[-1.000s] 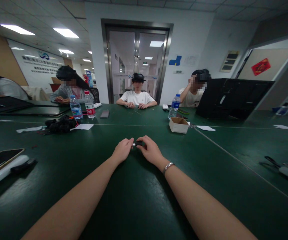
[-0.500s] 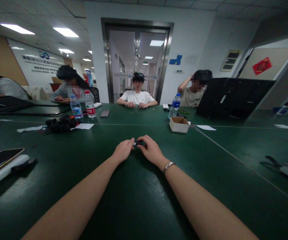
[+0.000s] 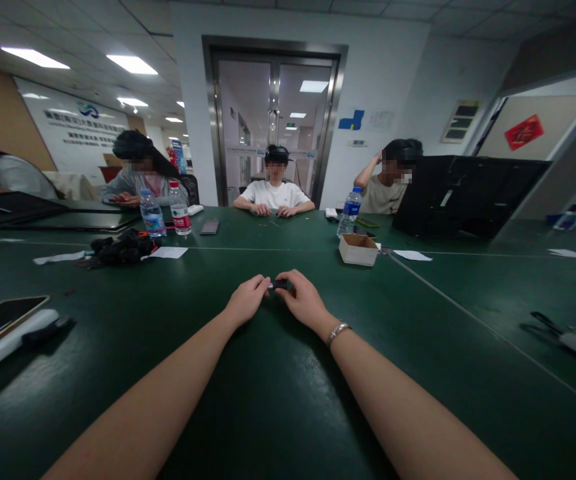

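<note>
The person's right-hand grip (image 3: 301, 297) is pinched around the dark body of a small black, silver-ended stick-like object (image 3: 281, 285), and the left-hand grip (image 3: 246, 298) has thumb and fingers closed on its silver end. The object lies level in the gap between the two grips, bridging them, above the dark green, smooth tabletop (image 3: 288, 407). A silver metal bracelet (image 3: 338, 333) circles the right wrist. Beyond, to the right, sits an open-topped, pale rectangular box (image 3: 358, 255); to the left lies a tangled black bundle (image 3: 122, 249).
</note>
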